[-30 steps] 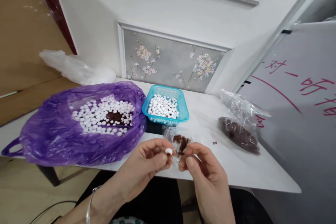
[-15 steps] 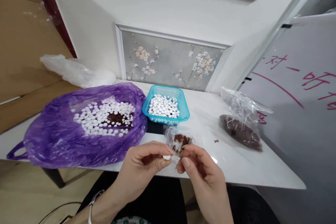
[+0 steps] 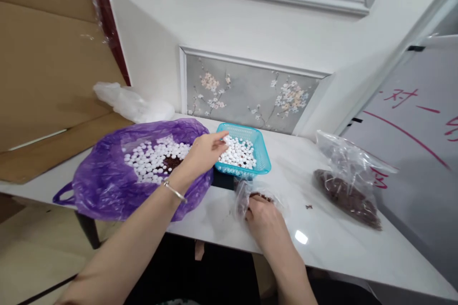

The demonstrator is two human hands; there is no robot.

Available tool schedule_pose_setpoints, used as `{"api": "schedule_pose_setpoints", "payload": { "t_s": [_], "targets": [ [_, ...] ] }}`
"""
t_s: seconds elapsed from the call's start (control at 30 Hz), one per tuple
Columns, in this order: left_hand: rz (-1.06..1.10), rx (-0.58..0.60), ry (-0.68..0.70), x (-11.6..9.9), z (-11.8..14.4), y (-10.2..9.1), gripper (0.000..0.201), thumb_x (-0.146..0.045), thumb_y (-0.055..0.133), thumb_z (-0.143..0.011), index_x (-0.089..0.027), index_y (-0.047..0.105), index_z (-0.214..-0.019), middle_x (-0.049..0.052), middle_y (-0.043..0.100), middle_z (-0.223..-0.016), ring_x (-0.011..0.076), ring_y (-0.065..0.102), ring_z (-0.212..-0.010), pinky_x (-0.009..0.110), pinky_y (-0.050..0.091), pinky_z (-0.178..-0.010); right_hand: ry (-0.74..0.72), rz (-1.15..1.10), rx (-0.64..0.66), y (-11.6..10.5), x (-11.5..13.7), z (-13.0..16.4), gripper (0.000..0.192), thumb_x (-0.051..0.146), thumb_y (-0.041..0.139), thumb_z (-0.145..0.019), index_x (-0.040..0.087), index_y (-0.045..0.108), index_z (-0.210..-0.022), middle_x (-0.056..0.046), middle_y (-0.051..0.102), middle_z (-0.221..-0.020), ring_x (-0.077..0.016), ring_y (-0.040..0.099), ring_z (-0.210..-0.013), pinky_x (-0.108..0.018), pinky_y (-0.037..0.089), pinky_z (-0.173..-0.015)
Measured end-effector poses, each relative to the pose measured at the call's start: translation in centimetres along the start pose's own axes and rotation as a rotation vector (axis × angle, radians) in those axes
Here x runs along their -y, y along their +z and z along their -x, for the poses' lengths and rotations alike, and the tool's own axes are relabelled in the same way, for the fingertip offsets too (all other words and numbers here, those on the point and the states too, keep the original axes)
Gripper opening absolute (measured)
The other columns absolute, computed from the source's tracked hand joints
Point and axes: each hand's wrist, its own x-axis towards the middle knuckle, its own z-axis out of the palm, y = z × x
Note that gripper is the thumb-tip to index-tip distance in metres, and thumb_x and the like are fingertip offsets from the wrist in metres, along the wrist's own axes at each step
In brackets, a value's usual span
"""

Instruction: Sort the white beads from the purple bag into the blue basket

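- My left hand reached over the blue basket rim, fingers loosely curled above white beads; grip unclear.
- My right hand pinched into the small clear bag just ahead.

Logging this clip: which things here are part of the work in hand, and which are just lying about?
In use: left hand; turquoise plastic basket of white beads; right hand; small clear bag of brown bits.
Lying about: purple plastic bag of white beads; large clear bag of brown bits; white plastic bag.
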Motion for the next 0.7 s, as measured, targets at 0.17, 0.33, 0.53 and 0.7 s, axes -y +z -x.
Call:
{"api": "schedule_pose_setpoints", "payload": {
  "t_s": [0.17, 0.33, 0.53, 0.7],
  "targets": [
    [-0.087, 0.009, 0.037, 0.0, -0.9, -4.4, 0.038, -0.025, 0.062, -0.08, -0.014, 0.072, -0.115, 0.01, 0.074, -0.116, 0.0271, 0.067, -0.106, 0.035, 0.047, -0.096, 0.021, 0.035, 0.004, 0.7, -0.1, 0.0, 0.026, 0.002, 0.049, -0.077, 0.019, 0.068, -0.069, -0.009, 0.071, -0.078, -0.0208, 0.065, -0.064, -0.028, 0.035, -0.053],
    [-0.577, 0.266, -0.058, 1.4, 2.5, -7.9, 0.026, -0.027, 0.055, -0.083, -0.02, 0.077, -0.094, 0.003, 0.079, -0.095, 0.0221, 0.07, -0.086, 0.028, 0.049, -0.081, 0.034, -0.026, -0.046, 1.0, -0.5, 0.3, 0.027, 0.006, 0.046, -0.082, 0.018, 0.069, -0.076, -0.01, 0.069, -0.086, -0.0223, 0.065, -0.072, -0.028, 0.04, -0.057],
    [-0.803, 0.347, -0.178, 6.2, 4.8, -8.1, 0.023, -0.014, 0.056, -0.073, -0.02, 0.077, -0.082, 0.01, 0.077, -0.086, 0.0283, 0.069, -0.086, 0.033, 0.048, -0.077, 0.042, -0.204, -0.147, 0.1, -1.1, 1.2, 0.03, 0.016, 0.044, -0.084, 0.018, 0.072, -0.074, -0.011, 0.071, -0.092, -0.0221, 0.069, -0.078, -0.03, 0.051, -0.069],
    [-0.853, 0.32, -0.213, 8.2, 5.0, -7.8, 0.02, -0.013, 0.058, -0.07, -0.019, 0.075, -0.079, 0.013, 0.074, -0.081, 0.0327, 0.068, -0.082, 0.038, 0.048, -0.072, 0.131, -0.321, -0.217, -1.5, -1.3, 2.3, 0.029, 0.031, 0.048, -0.087, 0.021, 0.076, -0.087, -0.007, 0.076, -0.091, -0.0215, 0.071, -0.076, -0.031, 0.055, -0.069]
  ]
}}
